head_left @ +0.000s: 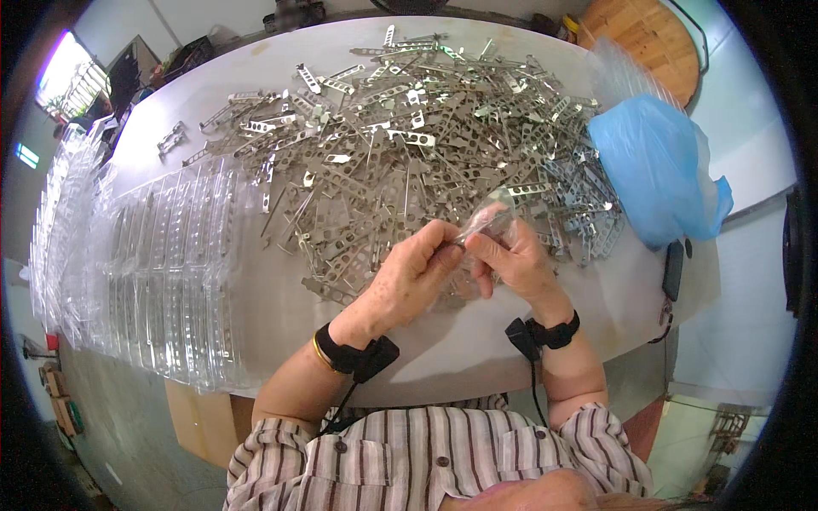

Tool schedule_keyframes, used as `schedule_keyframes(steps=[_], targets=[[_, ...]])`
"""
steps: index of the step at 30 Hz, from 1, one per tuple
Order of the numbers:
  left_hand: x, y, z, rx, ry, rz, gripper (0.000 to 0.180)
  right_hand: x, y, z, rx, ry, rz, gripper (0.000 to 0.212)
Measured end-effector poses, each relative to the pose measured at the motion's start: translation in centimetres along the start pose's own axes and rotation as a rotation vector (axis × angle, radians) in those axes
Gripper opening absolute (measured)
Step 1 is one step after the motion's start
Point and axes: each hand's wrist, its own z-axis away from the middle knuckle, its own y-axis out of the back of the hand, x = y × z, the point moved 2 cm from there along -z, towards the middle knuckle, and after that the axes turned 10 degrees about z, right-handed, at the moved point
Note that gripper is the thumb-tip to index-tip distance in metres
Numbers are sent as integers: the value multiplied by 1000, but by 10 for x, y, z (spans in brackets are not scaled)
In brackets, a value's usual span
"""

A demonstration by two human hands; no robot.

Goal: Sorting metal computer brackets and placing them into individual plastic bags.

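Note:
My left hand [411, 270] and my right hand [518, 257] meet over the near side of the table, thumbs close together. Between them is a crumpled piece of clear plastic [501, 209], which looks like a thin bag or film. Fingers of both hands are closed on it. Whether something lies inside the plastic I cannot make out. Just beyond my hands spreads a large heap of flat metal strips [383, 162] with round holes, mixed with thin rods.
Clear plastic trays [175, 281] holding metal parts lie at the left, beside a stack of more trays [64, 238]. A blue plastic bag [652, 166] sits at the right. Near the table's right edge is a dark phone-like object [672, 271]. A cardboard box [200, 417] stands below.

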Motion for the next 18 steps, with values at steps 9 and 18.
schedule_keyframes(steps=[9, 18], targets=[[0, 7, -1, 22, 179, -22, 26, -6, 9, 4, 214, 13, -72, 18], [6, 17, -4, 129, 182, 204, 26, 2, 15, 0, 240, 49, -130, 18]])
